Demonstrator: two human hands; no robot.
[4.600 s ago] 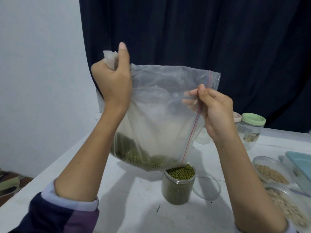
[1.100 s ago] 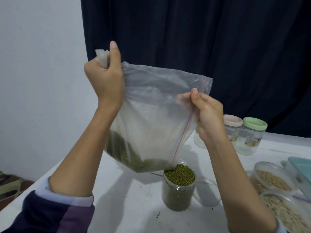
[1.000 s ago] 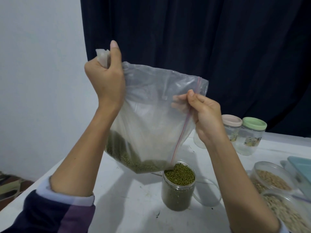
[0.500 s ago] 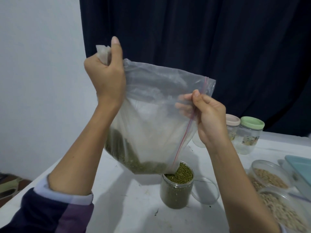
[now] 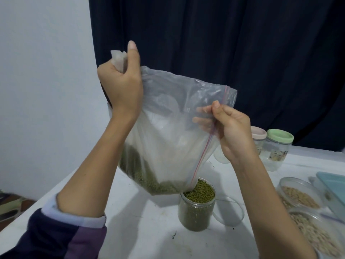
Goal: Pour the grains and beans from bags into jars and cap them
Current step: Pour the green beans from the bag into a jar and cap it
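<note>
A clear zip bag [image 5: 168, 139] with a red seal strip hangs tilted over the table, green beans pooled in its lower part. My left hand [image 5: 121, 86] grips the bag's bunched bottom corner, held high. My right hand [image 5: 231, 131] pinches the bag at the zip edge, fingers inside the opening. The bag's lowest corner sits at the mouth of a clear jar [image 5: 196, 212] that is heaped full of green beans. A clear lid [image 5: 230, 211] lies flat just right of the jar.
Two capped jars, one pink-lidded [image 5: 258, 135] and one green-lidded [image 5: 279, 146], stand at the back right. Two open containers of pale grains [image 5: 298, 193] [image 5: 315, 234] and a light blue tray [image 5: 334, 189] sit at the right edge. The white table [image 5: 149, 230] ends at left.
The bag's open corner has dipped from just above the jar to its mouth. Both hands keep their hold, with only small shifts.
</note>
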